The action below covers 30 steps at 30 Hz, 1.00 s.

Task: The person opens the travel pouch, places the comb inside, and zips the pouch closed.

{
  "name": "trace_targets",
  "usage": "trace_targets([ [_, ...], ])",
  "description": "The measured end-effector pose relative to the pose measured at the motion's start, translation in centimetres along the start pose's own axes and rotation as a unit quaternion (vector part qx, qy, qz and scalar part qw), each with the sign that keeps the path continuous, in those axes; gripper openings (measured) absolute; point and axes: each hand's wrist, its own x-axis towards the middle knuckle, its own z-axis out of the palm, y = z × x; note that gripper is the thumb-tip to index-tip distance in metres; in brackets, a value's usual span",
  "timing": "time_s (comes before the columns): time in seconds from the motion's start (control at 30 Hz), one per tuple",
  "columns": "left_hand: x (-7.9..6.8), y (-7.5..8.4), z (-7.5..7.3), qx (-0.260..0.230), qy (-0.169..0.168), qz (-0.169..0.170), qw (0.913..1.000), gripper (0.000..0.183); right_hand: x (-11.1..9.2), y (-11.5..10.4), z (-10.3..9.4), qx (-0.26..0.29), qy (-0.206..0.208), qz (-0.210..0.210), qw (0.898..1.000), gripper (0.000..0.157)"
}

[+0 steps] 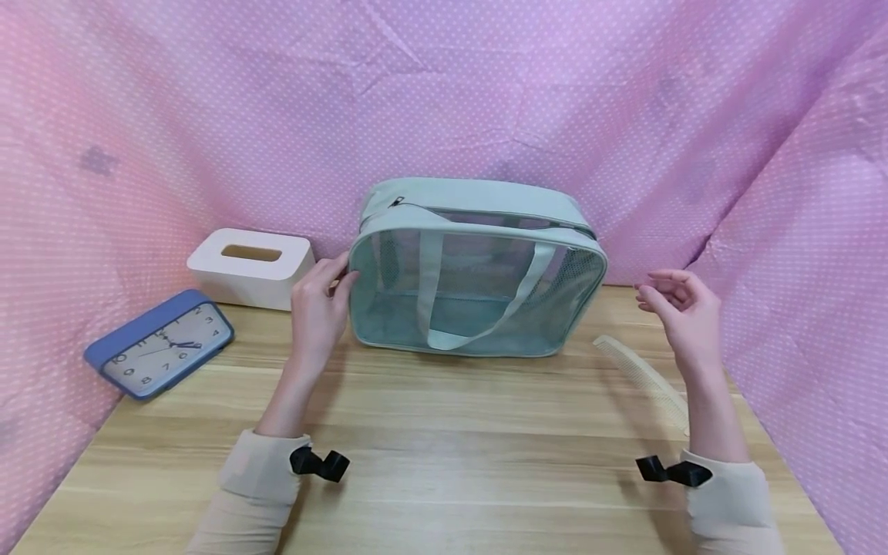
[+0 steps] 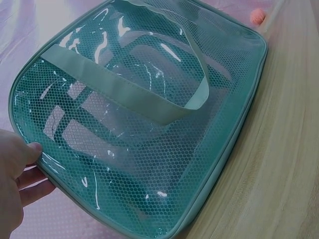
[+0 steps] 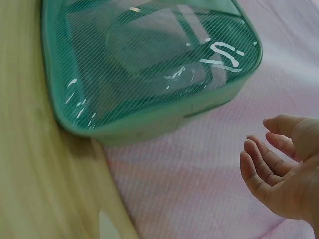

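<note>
A mint-green see-through zip bag (image 1: 479, 196) stands upright on the table, its top zipper partly undone and a strap handle hanging down its front panel. At its left edge, my left hand (image 1: 321, 308) pinches the piped rim. The left wrist view shows the thumb (image 2: 34, 149) on the front side and the other fingers behind the edge. To the right of the bag, my right hand (image 1: 687, 316) is raised and holds nothing, its fingers loosely bent. A gap separates it from the bag (image 3: 149, 122) in the right wrist view. Below that hand lies a pale comb (image 1: 641, 378).
A white tissue box (image 1: 243, 287) with an oval slot stands behind and left of my left hand. A blue-framed clock (image 1: 166, 347) sits at the table's left edge. Pink dotted cloth (image 1: 472, 92) hangs around the back and sides of the wooden table (image 1: 444, 462).
</note>
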Motion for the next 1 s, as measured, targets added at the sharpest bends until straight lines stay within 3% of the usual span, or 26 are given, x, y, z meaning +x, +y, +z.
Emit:
trace_targets([
  [0.17, 0.0, 0.0, 0.0, 0.003, 0.005, -0.001, 1.0000, 0.027, -0.3, 1.7, -2.3, -0.080, -0.051, 0.008, 0.995, 0.026],
  [0.27, 0.0, -0.1, 0.1, 0.002, 0.002, 0.000, 1.0000, 0.027, -0.5, 2.6, -3.6, -0.178, -0.091, 0.005, 0.980, 0.030],
  [0.33, 0.0, -0.1, 0.1, -0.001, -0.002, 0.000, 1.0000, 0.027, -0.6, 3.1, -4.4, -0.252, -0.125, 0.004, 0.960, 0.034],
  [0.47, -0.1, -0.2, 0.2, -0.003, -0.002, 0.000, 1.0000, 0.027, -0.8, 3.7, -5.5, -0.370, -0.199, 0.025, 0.907, 0.052],
  [0.63, -0.1, -0.1, 0.1, -0.004, -0.001, -0.002, 1.0000, 0.027, -1.2, 4.3, -6.5, -0.422, -0.294, 0.074, 0.854, 0.069],
  [1.0, -0.1, -0.5, 0.0, -0.003, -0.002, 0.000, 1.0000, 0.027, -2.3, 5.3, -7.8, -0.482, -0.370, 0.093, 0.788, 0.092],
])
